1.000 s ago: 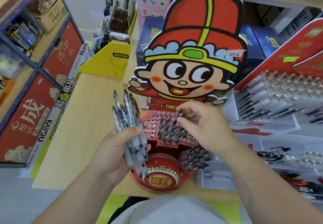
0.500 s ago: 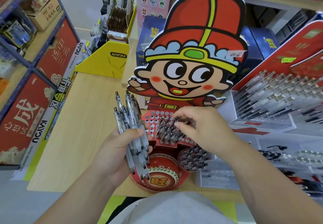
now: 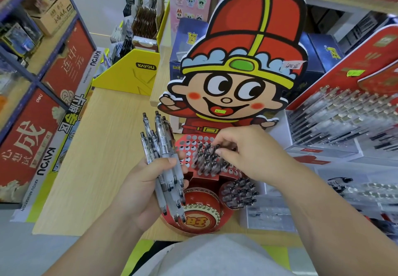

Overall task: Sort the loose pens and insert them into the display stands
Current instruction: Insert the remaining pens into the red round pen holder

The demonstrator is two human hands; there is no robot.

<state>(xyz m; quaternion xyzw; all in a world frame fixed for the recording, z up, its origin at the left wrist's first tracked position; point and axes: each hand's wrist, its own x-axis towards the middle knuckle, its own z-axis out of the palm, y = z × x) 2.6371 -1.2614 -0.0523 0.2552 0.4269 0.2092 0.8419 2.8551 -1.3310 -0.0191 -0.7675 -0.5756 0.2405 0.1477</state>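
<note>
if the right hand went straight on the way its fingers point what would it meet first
Most likely the standing pens in the red stand's holed panel: the right hand's fingertips point down-left and pinch at their tops. Farther along, the pen bundle in the left hand; depth unclear.

wooden table, red pen stand, yellow box

The pens above the left fingers have clear glossy plastic barrels and frosted matt grips. Under the right fingers the display stand is smooth printed cardboard. Left of the fingers, the counter shows matt pale wood grain
</note>
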